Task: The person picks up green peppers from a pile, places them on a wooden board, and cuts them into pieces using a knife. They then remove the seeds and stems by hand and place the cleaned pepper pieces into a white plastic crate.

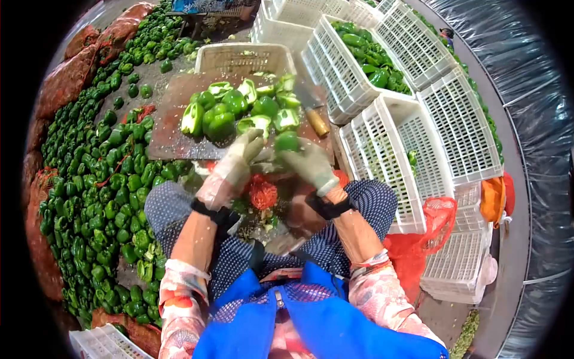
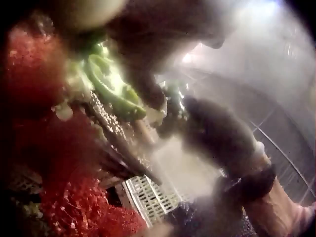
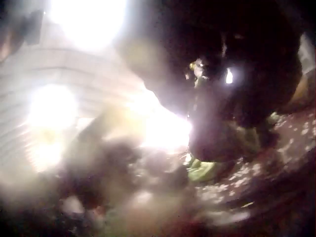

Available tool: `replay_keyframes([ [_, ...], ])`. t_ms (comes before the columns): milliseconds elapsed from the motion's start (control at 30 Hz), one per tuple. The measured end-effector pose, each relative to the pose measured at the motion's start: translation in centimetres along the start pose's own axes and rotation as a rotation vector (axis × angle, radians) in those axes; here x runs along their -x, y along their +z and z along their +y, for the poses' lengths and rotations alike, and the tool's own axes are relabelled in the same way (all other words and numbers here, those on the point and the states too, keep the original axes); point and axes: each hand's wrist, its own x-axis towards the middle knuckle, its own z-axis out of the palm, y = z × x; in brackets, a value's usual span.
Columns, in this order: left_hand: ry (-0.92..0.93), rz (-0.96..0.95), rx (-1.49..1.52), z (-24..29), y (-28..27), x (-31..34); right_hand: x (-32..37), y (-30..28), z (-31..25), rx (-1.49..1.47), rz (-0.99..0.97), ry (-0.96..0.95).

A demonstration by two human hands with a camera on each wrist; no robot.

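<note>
A: "What takes up most room before the person?"

B: "The worktop (image 1: 170,113), upper middle of the frame, a knife (image 1: 317,122) along its right side."

A: "And the hands?"

B: "Both by its near edge. The right hand (image 1: 310,164), though blurred, pinches a green pepper (image 1: 286,142); the left hand (image 1: 236,161) reaches up beside a cut pepper (image 1: 254,124), and whether its fingers grip anything, one cannot tell."

A: "Which hand is nearer the green pepper?"

B: "The right, touching it. The pepper sits at its left-hand side in the frame, toward the other hand; its long axis is too blurred to read."
</note>
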Motion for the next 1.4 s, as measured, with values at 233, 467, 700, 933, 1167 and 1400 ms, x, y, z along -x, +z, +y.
replay_keyframes([
  [233, 0.174, 0.045, 0.407, 1.4, -0.8, 1.3, 2.1, 1.5, -5.9, -0.241, -0.111, -0.794],
  [467, 0.087, 0.062, 0.436, 1.4, -0.9, 2.2, 1.7, 2.7, -6.5, 0.001, -0.21, -0.758],
  [700, 0.185, 0.03, 0.324, 2.7, -1.0, 1.9, 2.3, 4.4, -8.0, -0.025, -0.006, -0.764],
  [933, 0.113, 0.029, 0.632, 5.0, -1.2, 3.3, 3.9, 0.0, -8.0, 0.018, -0.481, -0.713],
  [1167, 0.087, 0.25, 0.07, 4.6, 0.6, 5.0, -0.1, 1.5, -9.5, 0.264, 0.187, -0.741],
  [1400, 0.16, 0.245, 0.141, 3.8, -1.0, 3.5, 0.1, 3.2, -7.7, 0.205, 0.176, -0.611],
])
